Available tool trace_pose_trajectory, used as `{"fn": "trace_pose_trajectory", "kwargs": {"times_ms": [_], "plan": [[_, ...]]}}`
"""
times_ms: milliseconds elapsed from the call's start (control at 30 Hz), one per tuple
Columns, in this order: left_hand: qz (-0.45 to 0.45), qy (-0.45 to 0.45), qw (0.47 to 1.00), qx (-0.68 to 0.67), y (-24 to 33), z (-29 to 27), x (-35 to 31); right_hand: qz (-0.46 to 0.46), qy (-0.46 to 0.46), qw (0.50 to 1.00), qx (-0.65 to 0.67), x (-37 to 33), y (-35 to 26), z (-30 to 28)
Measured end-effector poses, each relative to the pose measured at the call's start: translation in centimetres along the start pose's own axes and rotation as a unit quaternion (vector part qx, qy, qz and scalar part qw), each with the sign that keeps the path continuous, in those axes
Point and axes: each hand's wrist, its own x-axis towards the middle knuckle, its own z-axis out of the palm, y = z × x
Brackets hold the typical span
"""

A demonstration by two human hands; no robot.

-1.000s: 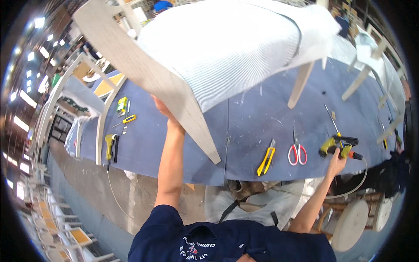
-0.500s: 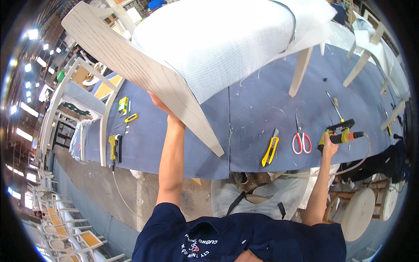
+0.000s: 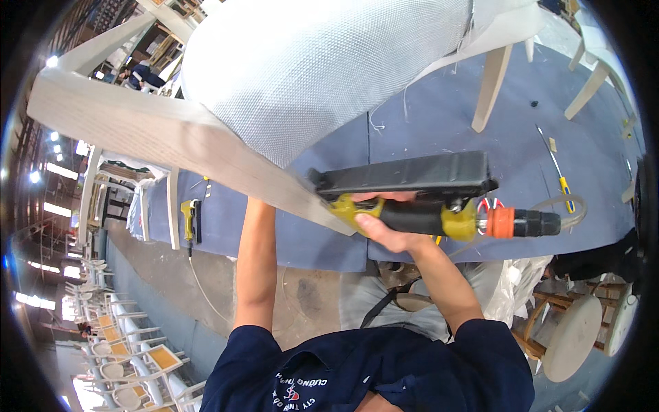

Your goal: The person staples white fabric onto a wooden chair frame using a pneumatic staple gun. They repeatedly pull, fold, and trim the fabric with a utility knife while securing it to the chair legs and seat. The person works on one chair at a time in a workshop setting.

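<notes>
A light wooden chair with a white woven-fabric seat [image 3: 329, 69] fills the upper middle, tilted above the table. Its pale leg [image 3: 171, 130] slants down toward me. My left forearm [image 3: 254, 275] reaches up behind this leg, which hides the left hand and its fingers. My right hand [image 3: 388, 230] is closed around the grip of a yellow-green and black staple gun [image 3: 412, 175], with an orange hose coupling at its rear. The gun lies across the view, its front end overlapping the leg near the seat's lower corner; whether it touches cannot be made out.
A blue-grey covered table [image 3: 453, 123] holds a screwdriver [image 3: 564, 185] at right and a second staple gun [image 3: 189, 220] with a hose at left. Scissors [image 3: 491, 204] show partly behind the gun. Another chair [image 3: 590, 89] stands at right. Round stools [image 3: 573, 336] lie below right.
My right hand has lifted the staple gun from the right side of the table and carried it left to the chair leg. The chair leg appears larger and further left, at a flatter slant.
</notes>
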Motion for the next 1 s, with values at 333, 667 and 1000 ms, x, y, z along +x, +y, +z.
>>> {"fn": "trace_pose_trajectory", "kwargs": {"times_ms": [333,667,1000], "plan": [[-0.005,-0.003,1.000,0.027,0.3,-1.9,-0.9,-0.098,-0.058,0.986,0.125,3.8,2.1,1.4],[0.004,-0.014,0.999,0.046,-0.3,-1.8,-1.0,-0.145,-0.028,0.984,0.100,6.1,1.4,1.1],[-0.013,-0.056,0.995,0.079,-3.2,-3.6,-0.9,-0.123,-0.014,0.992,0.032,3.3,2.2,0.3]]}}
